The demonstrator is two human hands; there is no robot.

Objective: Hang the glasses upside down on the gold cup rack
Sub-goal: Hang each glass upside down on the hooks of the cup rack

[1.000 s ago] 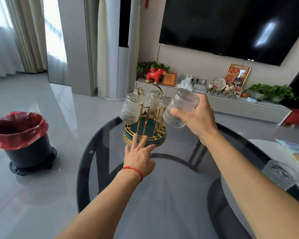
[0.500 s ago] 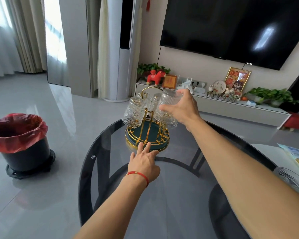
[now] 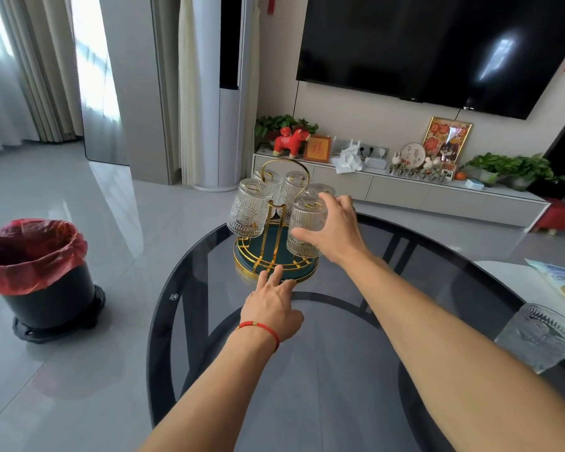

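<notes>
The gold cup rack (image 3: 272,256), with a green round base and a looped handle, stands at the far side of the dark glass table (image 3: 323,386). Several ribbed clear glasses hang upside down on it, the nearest left one (image 3: 247,208) fully in view. My right hand (image 3: 335,231) grips another inverted ribbed glass (image 3: 305,223) on the rack's near right prong. My left hand (image 3: 271,303), with a red string at the wrist, lies flat on the table, its fingertips touching the rack's base rim. One more glass (image 3: 540,337) stands upright at the table's right edge.
A black bin with a red liner (image 3: 33,272) stands on the floor to the left. A white surface with a colourful sheet (image 3: 561,282) adjoins the table on the right. Behind are a low TV cabinet (image 3: 437,194) with ornaments and plants, and a wall-mounted TV.
My right hand has carried the glass from above and right of the rack down onto the near right prong, turning it upside down. My left hand has stayed at the base.
</notes>
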